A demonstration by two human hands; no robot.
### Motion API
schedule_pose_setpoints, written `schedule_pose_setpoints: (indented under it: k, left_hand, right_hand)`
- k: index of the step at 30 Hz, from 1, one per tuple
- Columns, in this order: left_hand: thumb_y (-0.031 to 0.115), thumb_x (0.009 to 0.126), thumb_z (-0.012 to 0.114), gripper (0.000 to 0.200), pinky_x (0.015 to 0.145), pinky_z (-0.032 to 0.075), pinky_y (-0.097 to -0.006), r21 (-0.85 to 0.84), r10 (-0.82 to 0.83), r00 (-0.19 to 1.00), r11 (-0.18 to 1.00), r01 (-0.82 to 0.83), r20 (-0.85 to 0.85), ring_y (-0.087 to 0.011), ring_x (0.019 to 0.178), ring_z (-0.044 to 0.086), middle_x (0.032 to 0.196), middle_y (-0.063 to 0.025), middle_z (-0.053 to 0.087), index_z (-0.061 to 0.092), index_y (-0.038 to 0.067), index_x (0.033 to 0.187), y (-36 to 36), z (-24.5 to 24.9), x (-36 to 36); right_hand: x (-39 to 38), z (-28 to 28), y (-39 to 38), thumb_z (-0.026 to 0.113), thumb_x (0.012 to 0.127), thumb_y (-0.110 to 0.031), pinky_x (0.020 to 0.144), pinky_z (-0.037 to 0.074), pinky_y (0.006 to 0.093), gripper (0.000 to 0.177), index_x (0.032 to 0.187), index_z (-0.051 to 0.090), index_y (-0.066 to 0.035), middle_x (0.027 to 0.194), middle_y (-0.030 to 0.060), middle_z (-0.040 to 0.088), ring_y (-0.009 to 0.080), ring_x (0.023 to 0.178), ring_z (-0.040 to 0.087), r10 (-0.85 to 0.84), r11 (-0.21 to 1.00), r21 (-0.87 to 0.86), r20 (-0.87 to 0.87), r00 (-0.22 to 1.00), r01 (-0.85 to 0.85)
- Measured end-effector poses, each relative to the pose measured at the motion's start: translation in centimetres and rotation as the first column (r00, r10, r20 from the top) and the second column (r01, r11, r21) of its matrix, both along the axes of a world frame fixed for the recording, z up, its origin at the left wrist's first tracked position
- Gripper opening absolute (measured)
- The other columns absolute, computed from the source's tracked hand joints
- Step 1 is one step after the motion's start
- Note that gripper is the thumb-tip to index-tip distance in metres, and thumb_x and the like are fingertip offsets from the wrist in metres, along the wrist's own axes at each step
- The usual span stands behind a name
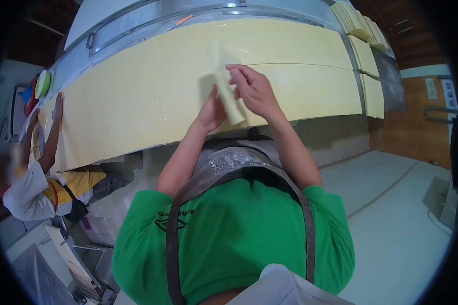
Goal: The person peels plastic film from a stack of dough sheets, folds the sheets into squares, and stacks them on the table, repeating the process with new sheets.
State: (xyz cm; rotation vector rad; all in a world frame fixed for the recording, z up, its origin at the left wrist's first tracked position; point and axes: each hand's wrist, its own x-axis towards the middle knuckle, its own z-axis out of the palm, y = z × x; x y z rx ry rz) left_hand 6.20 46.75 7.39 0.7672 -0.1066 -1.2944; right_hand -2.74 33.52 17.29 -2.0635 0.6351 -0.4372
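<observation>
A long pale yellow sheet of dough [137, 91] covers the table in front of me. Over its near edge, my left hand [212, 111] grips a pale yellow roll [229, 99], which stands out lengthwise away from me and is blurred at its far end. The left fingers are partly hidden behind the roll. My right hand [254, 92] hovers just to the right of it, fingers loosely curled and apart, with the fingertips close to the roll's side. A long seam runs through the sheet to the right of my hands.
Stacked folded yellow sheets [352, 23] and smaller yellow pieces [365, 56] lie at the right end. A co-worker [35, 188] leans over the left end, both hands on the sheet. A green-rimmed bowl [43, 84] and an orange strip [184, 20] sit along the far side.
</observation>
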Motion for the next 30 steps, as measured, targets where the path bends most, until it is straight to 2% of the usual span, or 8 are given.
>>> schedule_pose_setpoints:
  k: [2, 4, 6, 7, 16, 20, 23, 30]
  left_hand:
    - [0.055, 0.100, 0.039, 0.069, 0.108, 0.043, -0.0391, -0.307, 0.044, 0.999, 0.951, -0.044, -0.006, -0.0260, 0.131, 0.048, 0.147, -0.0129, 0.044, 0.033, 0.007, 0.150, 1.6, -1.0, 0.3]
    - [0.054, 0.102, 0.034, 0.069, 0.112, 0.038, -0.0430, -0.018, 0.278, 0.877, 0.955, -0.295, 0.393, -0.0276, 0.137, 0.042, 0.148, -0.0166, 0.043, 0.031, 0.004, 0.150, 2.8, -7.4, 1.5]
    - [0.054, 0.102, 0.034, 0.069, 0.111, 0.038, -0.0429, -0.083, 0.344, 0.935, 0.938, -0.337, 0.086, -0.0278, 0.136, 0.043, 0.146, -0.0170, 0.044, 0.032, 0.004, 0.149, 3.3, -7.4, 2.1]
    - [0.054, 0.102, 0.034, 0.069, 0.111, 0.039, -0.0429, -0.100, 0.343, 0.939, 0.933, -0.344, -0.034, -0.0279, 0.136, 0.043, 0.146, -0.0171, 0.044, 0.032, 0.003, 0.149, 3.3, -7.2, 2.3]
    - [0.053, 0.103, 0.034, 0.068, 0.109, 0.041, -0.0424, -0.030, 0.208, 0.911, 0.972, -0.233, -0.357, -0.0287, 0.132, 0.048, 0.141, -0.0186, 0.050, 0.036, 0.000, 0.146, 9.9, -7.2, 8.7]
    - [0.040, 0.102, 0.044, 0.050, 0.091, 0.051, -0.0367, 0.241, 0.487, 0.832, 0.802, -0.546, 0.264, -0.0246, 0.101, 0.066, 0.113, -0.0142, 0.067, 0.056, -0.001, 0.126, 13.6, -5.5, 14.3]
    - [0.033, 0.102, 0.048, 0.041, 0.086, 0.051, -0.0310, 0.299, 0.346, 0.619, 0.647, -0.702, 0.705, -0.0197, 0.099, 0.066, 0.108, -0.0129, 0.069, 0.061, -0.002, 0.119, 16.1, -3.1, 16.3]
    - [0.032, 0.104, 0.046, 0.040, 0.081, 0.053, -0.0294, 0.436, 0.213, 0.692, 0.641, -0.631, 0.690, -0.0174, 0.092, 0.066, 0.104, -0.0132, 0.068, 0.062, -0.003, 0.114, 26.4, -1.3, 12.4]
  right_hand:
    - [0.0, -1.3, 0.9, 0.069, 0.091, -0.031, 0.079, 0.052, 0.0371, 0.051, 0.135, 0.055, -0.011, 0.126, 0.0188, 0.061, 0.0252, 0.096, 0.065, 0.231, 0.965, 0.106, 0.081, 0.970, -0.239]
    - [-1.3, -6.3, 0.7, 0.075, 0.085, -0.026, 0.096, 0.048, 0.0420, 0.072, 0.148, 0.040, -0.018, 0.152, 0.0202, 0.036, 0.0341, 0.125, 0.051, 0.379, 0.924, -0.048, -0.022, 0.925, -0.380]
    - [-2.7, -8.1, 2.1, 0.079, 0.079, -0.025, 0.110, 0.036, 0.0491, 0.087, 0.152, 0.032, -0.020, 0.156, 0.0249, 0.023, 0.0446, 0.142, 0.028, 0.415, 0.682, -0.420, -0.453, 0.789, -0.599]
    - [-3.0, -8.0, 2.6, 0.071, 0.083, -0.011, 0.117, 0.023, 0.0563, 0.085, 0.155, 0.025, -0.018, 0.156, 0.0297, 0.016, 0.0522, 0.145, 0.010, 0.471, 0.688, -0.301, -0.506, 0.723, -0.660]
    - [-4.3, -12.9, 5.5, 0.055, 0.079, 0.003, 0.118, 0.019, 0.0584, 0.071, 0.147, 0.037, -0.009, 0.150, 0.0336, 0.025, 0.0557, 0.141, 0.018, 0.370, 0.587, -0.494, -0.541, 0.755, -0.642]
    - [-2.4, -8.6, 9.5, 0.058, 0.080, -0.003, 0.119, 0.019, 0.0557, 0.055, 0.134, 0.051, -0.007, 0.147, 0.0281, 0.035, 0.0481, 0.141, 0.026, 0.559, 0.490, -0.414, -0.527, 0.641, -0.767]
    - [3.1, -10.5, 13.1, 0.068, 0.078, -0.012, 0.119, 0.020, 0.0537, 0.045, 0.121, 0.058, -0.007, 0.143, 0.0233, 0.042, 0.0405, 0.141, 0.030, 0.650, 0.538, -0.461, -0.308, 0.695, -0.706]
    - [10.0, -13.5, 18.9, 0.077, 0.075, -0.023, 0.117, 0.029, 0.0462, 0.052, 0.120, 0.059, -0.007, 0.133, 0.0178, 0.051, 0.0361, 0.137, 0.038, 0.745, 0.440, -0.454, -0.297, 0.598, -0.774]
